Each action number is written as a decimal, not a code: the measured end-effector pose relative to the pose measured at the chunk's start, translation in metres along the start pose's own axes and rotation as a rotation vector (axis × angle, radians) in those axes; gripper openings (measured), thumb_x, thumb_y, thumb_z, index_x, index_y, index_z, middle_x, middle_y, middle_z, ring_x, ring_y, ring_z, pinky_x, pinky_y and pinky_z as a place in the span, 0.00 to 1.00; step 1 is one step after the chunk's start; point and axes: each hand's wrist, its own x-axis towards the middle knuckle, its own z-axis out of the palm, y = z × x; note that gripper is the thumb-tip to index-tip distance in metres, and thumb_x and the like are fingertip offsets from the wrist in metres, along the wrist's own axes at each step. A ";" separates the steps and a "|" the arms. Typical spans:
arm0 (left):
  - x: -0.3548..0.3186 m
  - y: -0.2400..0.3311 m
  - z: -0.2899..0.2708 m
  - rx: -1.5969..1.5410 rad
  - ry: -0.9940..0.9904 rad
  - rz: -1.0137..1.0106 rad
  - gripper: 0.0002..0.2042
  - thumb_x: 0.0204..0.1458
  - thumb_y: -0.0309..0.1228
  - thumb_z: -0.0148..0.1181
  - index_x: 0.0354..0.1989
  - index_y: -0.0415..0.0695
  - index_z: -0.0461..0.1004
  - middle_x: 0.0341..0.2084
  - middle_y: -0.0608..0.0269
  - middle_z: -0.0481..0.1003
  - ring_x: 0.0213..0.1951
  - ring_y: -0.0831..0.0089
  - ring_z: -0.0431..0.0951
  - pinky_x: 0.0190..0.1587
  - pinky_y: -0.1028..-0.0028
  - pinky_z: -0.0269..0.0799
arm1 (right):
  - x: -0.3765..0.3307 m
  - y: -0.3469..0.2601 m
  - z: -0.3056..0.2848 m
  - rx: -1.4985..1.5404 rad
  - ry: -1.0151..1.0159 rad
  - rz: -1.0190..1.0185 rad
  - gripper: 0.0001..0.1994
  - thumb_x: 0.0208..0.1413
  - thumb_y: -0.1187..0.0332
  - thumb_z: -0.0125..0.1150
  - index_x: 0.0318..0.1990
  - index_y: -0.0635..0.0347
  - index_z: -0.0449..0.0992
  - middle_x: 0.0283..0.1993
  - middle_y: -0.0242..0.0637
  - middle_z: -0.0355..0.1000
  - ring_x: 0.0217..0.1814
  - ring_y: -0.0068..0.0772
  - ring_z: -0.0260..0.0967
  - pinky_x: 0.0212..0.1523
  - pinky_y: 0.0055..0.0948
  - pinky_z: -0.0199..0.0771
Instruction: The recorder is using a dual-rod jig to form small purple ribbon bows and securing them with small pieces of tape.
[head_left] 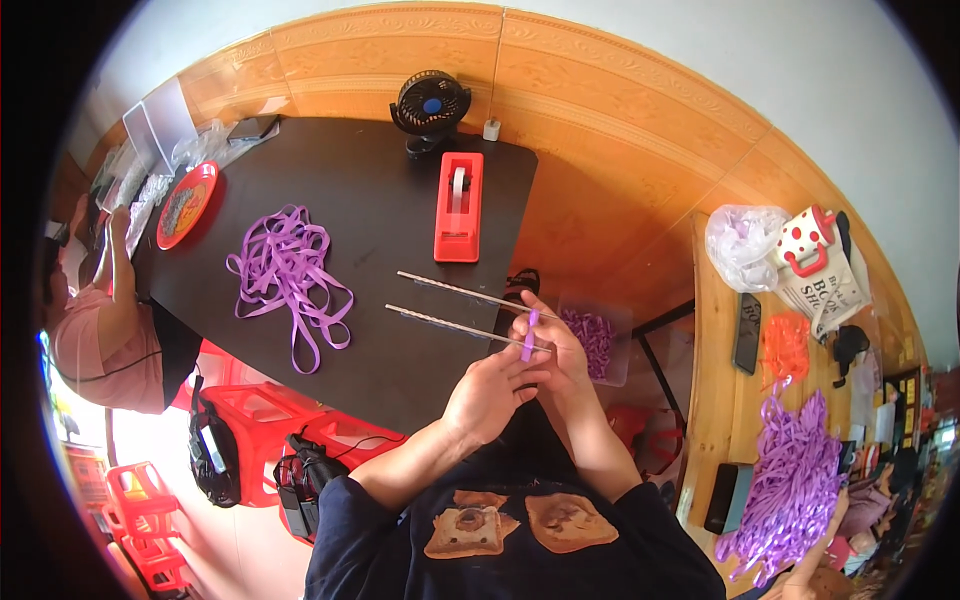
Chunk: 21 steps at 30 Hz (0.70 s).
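Observation:
Two thin, twisted metal rods (440,319) point leftward over the table, roughly side by side and apart. Around them near my hands sits a short band of purple ribbon (531,335). My right hand (563,352) is closed on the right ends of the rods, its index finger along the upper one. My left hand (482,400) comes in from below, fingertips closed at the lower end of the ribbon band and touching the right hand. The exact pinch is partly hidden. A loose tangle of purple ribbon (290,275) lies on the dark table (400,370) to the left.
A red tape dispenser (459,215) and a black fan (431,105) stand at the back. A red plate (188,205) lies far left, near a seated person (110,340). Right, a wooden table (703,420) bears more purple ribbon (785,480). A bin of purple pieces (592,345) stands below.

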 end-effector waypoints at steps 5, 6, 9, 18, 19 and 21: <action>0.002 -0.004 -0.008 -0.046 -0.010 0.008 0.21 0.62 0.45 0.39 0.54 0.41 0.65 0.55 0.54 0.68 0.52 0.64 0.68 0.52 0.68 0.60 | 0.004 0.010 0.007 0.402 -0.144 0.038 0.27 0.65 0.47 0.40 0.60 0.59 0.63 0.32 0.39 0.66 0.37 0.37 0.64 0.44 0.33 0.68; 0.002 -0.003 -0.006 -0.038 -0.013 0.004 0.21 0.62 0.45 0.39 0.54 0.41 0.65 0.55 0.54 0.68 0.52 0.64 0.68 0.52 0.68 0.60 | 0.006 0.011 0.005 0.418 -0.210 0.025 0.30 0.64 0.43 0.37 0.60 0.59 0.63 0.31 0.38 0.65 0.37 0.37 0.63 0.44 0.33 0.67; 0.002 -0.002 0.000 0.009 -0.024 -0.008 0.22 0.62 0.45 0.40 0.54 0.41 0.65 0.55 0.54 0.69 0.51 0.65 0.68 0.52 0.68 0.60 | 0.014 0.011 0.001 0.432 -0.325 0.006 0.34 0.62 0.38 0.34 0.60 0.60 0.63 0.31 0.39 0.66 0.36 0.37 0.63 0.44 0.33 0.67; 0.000 -0.004 -0.003 -0.034 -0.016 -0.003 0.20 0.62 0.45 0.41 0.50 0.42 0.67 0.54 0.55 0.70 0.51 0.65 0.69 0.50 0.68 0.61 | -0.021 -0.014 -0.012 -0.486 0.458 -0.459 0.12 0.62 0.63 0.54 0.45 0.63 0.71 0.33 0.35 0.73 0.35 0.24 0.70 0.38 0.24 0.70; 0.001 -0.004 -0.004 -0.022 -0.016 0.006 0.20 0.62 0.45 0.41 0.50 0.42 0.67 0.54 0.55 0.70 0.51 0.65 0.69 0.50 0.68 0.61 | -0.026 -0.021 0.000 -0.578 0.464 -0.573 0.08 0.60 0.67 0.57 0.42 0.63 0.73 0.32 0.32 0.72 0.34 0.20 0.69 0.37 0.21 0.70; 0.000 -0.003 -0.004 -0.013 -0.018 0.011 0.19 0.62 0.45 0.41 0.50 0.42 0.67 0.54 0.55 0.70 0.51 0.65 0.69 0.50 0.68 0.61 | -0.030 -0.030 0.022 -0.726 0.369 -0.621 0.04 0.55 0.74 0.62 0.35 0.62 0.73 0.29 0.27 0.71 0.30 0.14 0.67 0.32 0.15 0.66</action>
